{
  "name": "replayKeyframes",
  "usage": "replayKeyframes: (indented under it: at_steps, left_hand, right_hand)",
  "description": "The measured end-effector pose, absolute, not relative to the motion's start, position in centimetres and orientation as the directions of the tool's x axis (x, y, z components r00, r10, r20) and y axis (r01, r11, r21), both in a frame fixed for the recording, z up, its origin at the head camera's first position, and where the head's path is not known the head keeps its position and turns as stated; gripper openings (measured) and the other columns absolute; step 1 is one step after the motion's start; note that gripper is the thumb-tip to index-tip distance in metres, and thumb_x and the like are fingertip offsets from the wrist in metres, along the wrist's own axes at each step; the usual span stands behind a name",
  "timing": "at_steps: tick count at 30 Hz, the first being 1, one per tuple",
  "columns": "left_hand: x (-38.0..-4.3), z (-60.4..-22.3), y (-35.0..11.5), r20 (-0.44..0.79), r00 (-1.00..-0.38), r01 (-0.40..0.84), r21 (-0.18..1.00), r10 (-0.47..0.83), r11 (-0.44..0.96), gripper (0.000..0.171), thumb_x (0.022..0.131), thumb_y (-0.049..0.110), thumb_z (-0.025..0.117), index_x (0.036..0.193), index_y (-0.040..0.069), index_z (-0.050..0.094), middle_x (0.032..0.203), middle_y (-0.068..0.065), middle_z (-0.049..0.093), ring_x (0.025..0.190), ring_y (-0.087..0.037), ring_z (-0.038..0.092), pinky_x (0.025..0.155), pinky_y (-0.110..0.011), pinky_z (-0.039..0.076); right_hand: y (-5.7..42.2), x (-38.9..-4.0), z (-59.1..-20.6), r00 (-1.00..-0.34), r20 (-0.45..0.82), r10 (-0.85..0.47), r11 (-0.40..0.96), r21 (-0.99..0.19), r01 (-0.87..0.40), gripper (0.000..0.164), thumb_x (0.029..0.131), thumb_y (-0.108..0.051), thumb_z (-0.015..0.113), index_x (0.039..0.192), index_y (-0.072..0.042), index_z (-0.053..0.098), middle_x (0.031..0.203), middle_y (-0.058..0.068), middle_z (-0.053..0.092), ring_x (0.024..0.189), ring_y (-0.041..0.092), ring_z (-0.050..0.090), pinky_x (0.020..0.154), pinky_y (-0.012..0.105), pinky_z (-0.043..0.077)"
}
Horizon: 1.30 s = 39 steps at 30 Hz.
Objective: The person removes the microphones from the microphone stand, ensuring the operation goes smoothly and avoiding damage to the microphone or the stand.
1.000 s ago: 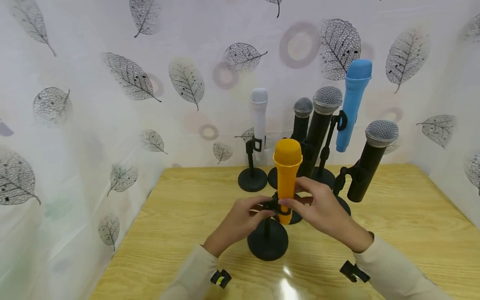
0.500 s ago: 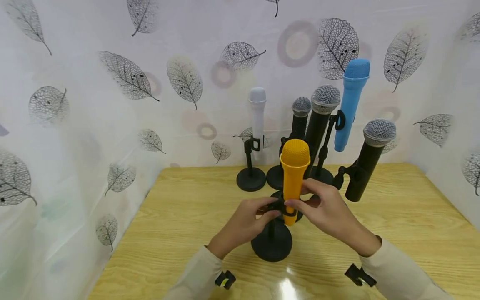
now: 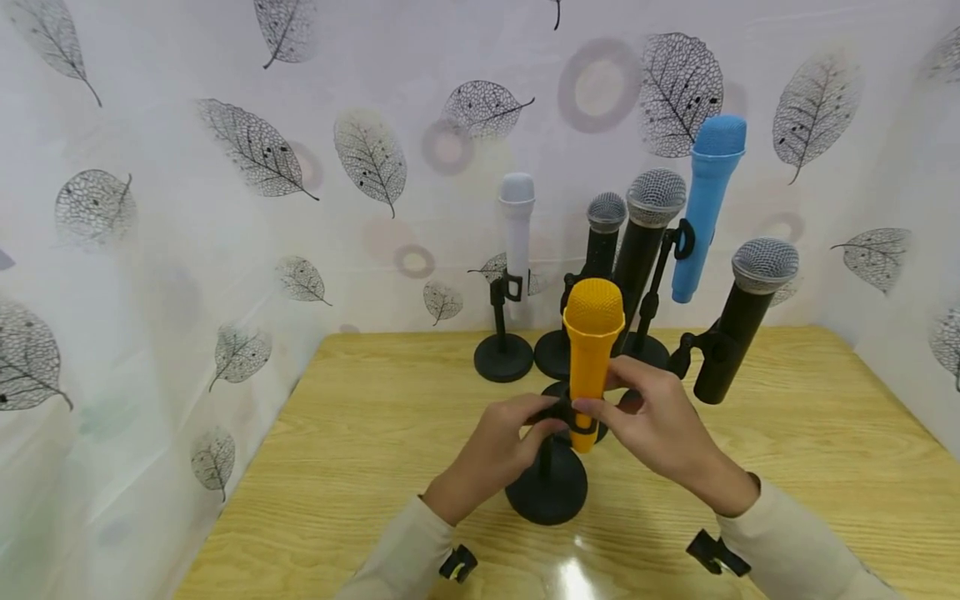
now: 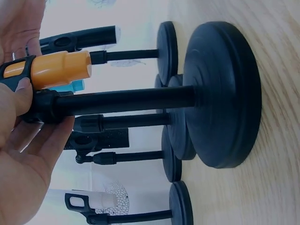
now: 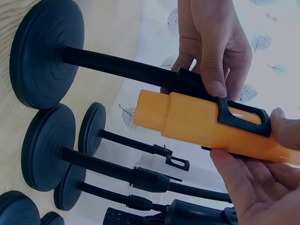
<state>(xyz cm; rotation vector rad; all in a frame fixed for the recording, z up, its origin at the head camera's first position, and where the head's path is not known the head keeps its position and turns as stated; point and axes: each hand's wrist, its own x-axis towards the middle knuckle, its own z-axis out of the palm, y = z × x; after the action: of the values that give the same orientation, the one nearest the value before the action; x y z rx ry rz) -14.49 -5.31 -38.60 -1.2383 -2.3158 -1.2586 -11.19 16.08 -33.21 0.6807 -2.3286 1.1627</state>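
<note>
An orange microphone (image 3: 592, 350) stands nearly upright in the clip (image 5: 246, 123) of a black desk microphone stand (image 3: 547, 490). My left hand (image 3: 498, 442) pinches the stand at the joint just below the clip, thumb on the near side. My right hand (image 3: 660, 421) grips the lower body of the microphone between thumb and fingers, beside the clip. In the right wrist view the clip wraps the orange handle, and its tail end sticks out past the clip. The stand's round base (image 4: 222, 93) rests close to the table in the left wrist view.
Behind stand a white microphone (image 3: 517, 225), a small black one (image 3: 602, 246), a larger black one (image 3: 647, 237) and a blue one (image 3: 705, 208), on black stands. Another black microphone (image 3: 738, 333) leans at the right. A leaf-print sheet (image 3: 420, 267) hangs behind the wooden table (image 3: 360, 433).
Both hands, the orange microphone and its stand have shifted slightly to the right in the head view. The grips look the same.
</note>
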Motion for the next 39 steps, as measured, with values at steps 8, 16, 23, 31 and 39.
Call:
replayKeyframes:
  at_steps: [8,16,23,31,39]
  left_hand:
    - [-14.1,-38.0,-5.0,0.524,-0.620,0.771,0.544,0.585,0.331,0.018,0.099,0.013,0.066,0.115,0.005,0.069,0.108,-0.004,0.072,0.099,-0.008,0.069,0.087,-0.015,0.053]
    - [-14.0,-37.8,-5.1,0.509,-0.634,0.760,0.551,0.582,0.345,0.018,0.098,0.012,0.066,0.115,0.006,0.069,0.107,-0.003,0.072,0.097,-0.008,0.069,0.086,-0.015,0.054]
    - [-14.2,-37.8,-5.1,0.524,-0.617,0.775,0.532,0.587,0.340,0.019,0.098,0.013,0.067,0.115,0.005,0.069,0.107,-0.004,0.071,0.097,-0.008,0.068,0.084,-0.015,0.053]
    - [-14.1,-37.8,-5.2,0.519,-0.646,0.747,0.582,0.559,0.323,0.023,0.096,0.011,0.070,0.119,0.005,0.071,0.108,-0.003,0.072,0.098,-0.008,0.068,0.086,-0.017,0.054]
    - [-13.9,-38.5,-4.8,0.568,-0.649,0.738,0.630,0.506,0.239,0.026,0.094,0.012,0.071,0.120,0.004,0.072,0.109,-0.005,0.073,0.100,-0.009,0.069,0.087,-0.020,0.055]
  right_hand:
    - [15.6,-10.9,-32.9,-0.786,0.587,-0.196,0.592,-0.568,-0.572,0.028,0.080,-0.004,0.086,0.104,-0.004,0.072,0.095,0.003,0.072,0.080,0.015,0.067,0.056,0.024,0.053]
    - [15.4,-10.8,-32.6,-0.802,0.563,-0.199,0.620,-0.562,-0.548,0.030,0.081,-0.004,0.085,0.108,-0.002,0.072,0.102,0.008,0.073,0.089,0.022,0.070,0.059,0.025,0.053]
    - [15.4,-11.0,-32.0,-0.788,0.583,-0.198,0.611,-0.555,-0.564,0.030,0.081,-0.005,0.085,0.107,-0.001,0.071,0.098,0.007,0.073,0.084,0.020,0.069,0.059,0.026,0.055]
    - [16.0,-11.2,-32.7,-0.813,0.535,-0.231,0.533,-0.629,-0.566,0.039,0.083,-0.006,0.084,0.117,0.001,0.067,0.107,0.010,0.072,0.090,0.024,0.073,0.070,0.024,0.060]
    - [16.3,-11.2,-33.6,-0.775,0.598,-0.206,0.491,-0.622,-0.610,0.034,0.081,-0.003,0.085,0.112,-0.004,0.072,0.102,0.002,0.074,0.087,0.016,0.072,0.076,0.035,0.062]
